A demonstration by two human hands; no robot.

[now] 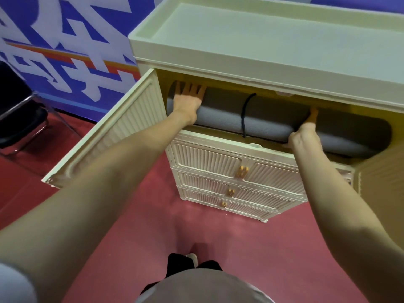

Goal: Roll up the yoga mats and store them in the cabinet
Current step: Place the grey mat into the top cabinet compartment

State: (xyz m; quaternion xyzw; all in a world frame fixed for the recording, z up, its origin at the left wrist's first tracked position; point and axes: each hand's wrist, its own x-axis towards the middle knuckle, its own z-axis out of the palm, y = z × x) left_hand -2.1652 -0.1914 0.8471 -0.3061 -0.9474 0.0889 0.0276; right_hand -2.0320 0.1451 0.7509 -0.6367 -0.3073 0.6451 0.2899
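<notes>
A rolled grey yoga mat [218, 123] lies lengthwise in the top compartment of the cream cabinet [240, 68], tied near its middle by a black strap [246, 112]. My left hand [189, 98] rests flat on the mat's left end with the fingers spread and straight. My right hand [306, 132] holds the mat right of the middle, thumb up on its top and fingers under its front. The mat's right end sits in shadow deep in the compartment.
The compartment's left door [113, 132] stands swung open to the left, and the right door [380, 180] hangs open at the right edge. Closed ribbed doors with gold handles [242, 171] fill the lower cabinet. A black chair [17, 110] stands far left on red carpet.
</notes>
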